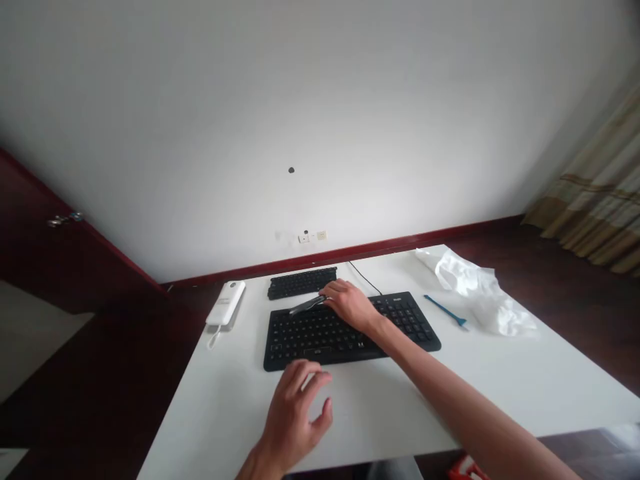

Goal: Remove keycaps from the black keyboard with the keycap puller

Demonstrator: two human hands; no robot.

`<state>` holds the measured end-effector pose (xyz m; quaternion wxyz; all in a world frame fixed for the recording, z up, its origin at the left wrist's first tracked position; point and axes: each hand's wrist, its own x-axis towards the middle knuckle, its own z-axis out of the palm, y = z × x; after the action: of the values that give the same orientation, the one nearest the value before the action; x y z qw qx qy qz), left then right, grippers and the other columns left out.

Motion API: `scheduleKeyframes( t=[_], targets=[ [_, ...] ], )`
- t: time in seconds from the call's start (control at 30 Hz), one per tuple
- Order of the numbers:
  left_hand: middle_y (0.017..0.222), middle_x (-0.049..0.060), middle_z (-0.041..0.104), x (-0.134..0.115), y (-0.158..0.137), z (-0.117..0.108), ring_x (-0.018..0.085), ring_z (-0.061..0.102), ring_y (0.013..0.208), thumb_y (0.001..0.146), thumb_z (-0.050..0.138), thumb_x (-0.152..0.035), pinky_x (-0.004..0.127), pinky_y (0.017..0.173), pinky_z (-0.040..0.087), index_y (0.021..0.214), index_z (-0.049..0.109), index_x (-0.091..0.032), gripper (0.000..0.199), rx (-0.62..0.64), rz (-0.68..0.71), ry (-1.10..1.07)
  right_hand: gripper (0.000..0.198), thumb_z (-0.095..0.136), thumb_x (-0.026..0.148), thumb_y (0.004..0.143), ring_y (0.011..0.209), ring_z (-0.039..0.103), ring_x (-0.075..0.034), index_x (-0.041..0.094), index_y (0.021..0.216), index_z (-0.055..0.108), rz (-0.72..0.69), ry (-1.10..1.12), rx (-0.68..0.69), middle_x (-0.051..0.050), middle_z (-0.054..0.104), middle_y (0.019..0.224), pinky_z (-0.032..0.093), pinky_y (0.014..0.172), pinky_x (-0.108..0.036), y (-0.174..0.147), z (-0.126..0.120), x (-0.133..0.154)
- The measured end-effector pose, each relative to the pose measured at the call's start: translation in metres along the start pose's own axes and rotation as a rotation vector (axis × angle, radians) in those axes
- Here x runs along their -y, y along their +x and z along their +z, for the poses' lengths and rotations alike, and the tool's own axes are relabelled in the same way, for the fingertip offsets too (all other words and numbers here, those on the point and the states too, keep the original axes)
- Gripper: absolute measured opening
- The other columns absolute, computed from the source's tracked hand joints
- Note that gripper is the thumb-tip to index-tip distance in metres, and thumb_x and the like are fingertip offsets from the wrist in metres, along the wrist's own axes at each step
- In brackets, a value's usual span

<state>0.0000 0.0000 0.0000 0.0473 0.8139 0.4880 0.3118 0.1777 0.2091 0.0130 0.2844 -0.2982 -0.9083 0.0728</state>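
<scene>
A black full-size keyboard lies in the middle of the white table, its cable running off the back. My right hand reaches over its rear edge, fingers closed around a slim grey object whose kind I cannot make out. That object's free end points left, above the keyboard's top row. In front of the keyboard, my left hand hovers with fingers curved and apart, holding nothing. Just behind sits a smaller black panel of keys.
At the table's left stands a white power bank with a short looped cord. To the right lie a thin blue tool and a crumpled clear plastic bag. The white table has its far edge near a wall.
</scene>
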Motion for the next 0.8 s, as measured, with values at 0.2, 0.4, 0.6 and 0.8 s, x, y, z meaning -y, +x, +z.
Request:
scheduleKeyframes(
  t=[0.2, 0.4, 0.6, 0.8],
  targets=[
    [0.134, 0.008, 0.058, 0.014, 0.084, 0.015, 0.028, 0.054, 0.128, 0.089, 0.068, -0.031, 0.049, 0.113, 0.045, 0.135, 0.057, -0.027, 0.047, 0.130, -0.045, 0.001, 0.033, 0.064, 0.048, 0.096, 0.083, 0.069, -0.026, 0.020, 0.111, 0.073, 0.471, 0.351, -0.361, -0.009, 0.077, 0.096, 0.057, 0.084, -0.046, -0.046, -0.051, -0.094],
    [0.128, 0.009, 0.062, 0.019, 0.144, 0.063, 0.028, 0.057, 0.122, 0.093, 0.067, -0.040, 0.047, 0.108, 0.048, 0.141, 0.052, -0.024, 0.054, 0.162, -0.068, 0.069, 0.048, 0.079, 0.053, 0.082, 0.090, 0.074, -0.026, 0.017, 0.112, 0.067, 0.616, 0.913, -0.405, -0.013, 0.079, 0.104, 0.060, 0.089, -0.045, -0.080, -0.059, -0.137],
    [0.126, 0.008, 0.062, 0.013, 0.162, 0.098, 0.027, 0.057, 0.118, 0.095, 0.065, -0.045, 0.046, 0.106, 0.048, 0.134, 0.057, -0.023, 0.045, 0.131, -0.094, 0.092, 0.040, 0.077, 0.046, 0.085, 0.093, 0.072, -0.022, 0.018, 0.111, 0.065, 0.631, 1.017, -0.361, -0.012, 0.077, 0.112, 0.058, 0.094, -0.044, -0.090, -0.051, -0.131],
    [0.134, 0.009, 0.058, 0.010, 0.156, 0.106, 0.028, 0.055, 0.121, 0.097, 0.063, -0.048, 0.049, 0.109, 0.044, 0.136, 0.055, -0.026, 0.046, 0.125, -0.070, 0.098, 0.042, 0.071, 0.048, 0.090, 0.093, 0.072, -0.024, 0.017, 0.117, 0.064, 0.587, 0.981, -0.233, -0.016, 0.075, 0.120, 0.058, 0.089, -0.044, -0.083, -0.056, -0.120]
  ],
)
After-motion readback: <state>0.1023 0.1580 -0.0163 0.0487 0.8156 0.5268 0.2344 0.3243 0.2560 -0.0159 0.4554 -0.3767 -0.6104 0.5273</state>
